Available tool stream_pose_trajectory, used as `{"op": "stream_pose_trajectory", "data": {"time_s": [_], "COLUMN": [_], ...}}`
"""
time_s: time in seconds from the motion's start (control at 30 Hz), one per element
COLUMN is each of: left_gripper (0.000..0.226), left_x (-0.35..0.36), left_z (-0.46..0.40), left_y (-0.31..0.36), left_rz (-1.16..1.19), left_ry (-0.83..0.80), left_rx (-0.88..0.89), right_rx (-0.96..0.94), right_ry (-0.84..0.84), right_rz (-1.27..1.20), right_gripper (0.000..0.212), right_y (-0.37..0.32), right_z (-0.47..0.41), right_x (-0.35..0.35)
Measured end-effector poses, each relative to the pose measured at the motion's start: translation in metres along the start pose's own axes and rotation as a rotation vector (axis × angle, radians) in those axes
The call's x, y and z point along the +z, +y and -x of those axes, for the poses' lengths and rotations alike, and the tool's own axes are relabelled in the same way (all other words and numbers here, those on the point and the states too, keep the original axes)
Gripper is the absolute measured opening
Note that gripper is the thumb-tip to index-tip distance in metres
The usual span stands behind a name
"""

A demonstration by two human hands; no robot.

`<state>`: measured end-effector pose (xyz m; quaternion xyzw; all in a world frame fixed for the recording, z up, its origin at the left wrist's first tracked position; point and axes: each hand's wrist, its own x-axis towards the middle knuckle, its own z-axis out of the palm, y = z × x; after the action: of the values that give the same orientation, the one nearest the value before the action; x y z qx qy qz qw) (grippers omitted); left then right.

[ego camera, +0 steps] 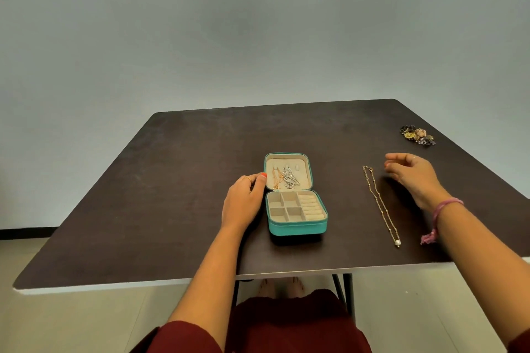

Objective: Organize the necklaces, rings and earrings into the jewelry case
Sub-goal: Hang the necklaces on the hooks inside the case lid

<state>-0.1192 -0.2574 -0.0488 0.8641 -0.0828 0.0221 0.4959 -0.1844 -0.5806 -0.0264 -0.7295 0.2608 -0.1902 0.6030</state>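
On dark matte table (pixel 186 180), teal zip case (pixel 296 226) open, left hand (pixel 243 203) touching lid, right hand (pixel 413 175) loosely curled, empty.

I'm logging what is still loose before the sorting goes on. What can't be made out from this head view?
- Pile of small jewelry, far right of the table: too small to tell rings from earrings or count them.
- Chains in the case lid: tangled, number unclear.
- Right hand: fingers curled near the gold necklace; contact unclear.
- Left hand: its palm side against the case is hidden.
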Motion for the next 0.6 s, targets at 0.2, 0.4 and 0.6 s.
{"op": "stream_pose_trajectory", "data": {"time_s": [0.2, 0.4, 0.6], "left_gripper": [0.024, 0.024, 0.027], "left_x": [0.003, 0.005, 0.004], "left_z": [-0.001, -0.001, 0.002], "left_y": [-0.003, -0.002, 0.000], "left_rz": [0.038, 0.066, 0.152], "left_ry": [0.029, 0.052, 0.082], "left_rx": [0.020, -0.007, -0.006], "right_rx": [-0.148, -0.152, -0.139], "right_ry": [-0.010, -0.020, -0.025], "right_rz": [0.369, 0.561, 0.718], "right_gripper": [0.022, 0.020, 0.016], "right_y": [0.004, -0.003, -0.009], "right_z": [-0.002, -0.016, -0.024], "right_x": [0.005, 0.012, 0.021]}}
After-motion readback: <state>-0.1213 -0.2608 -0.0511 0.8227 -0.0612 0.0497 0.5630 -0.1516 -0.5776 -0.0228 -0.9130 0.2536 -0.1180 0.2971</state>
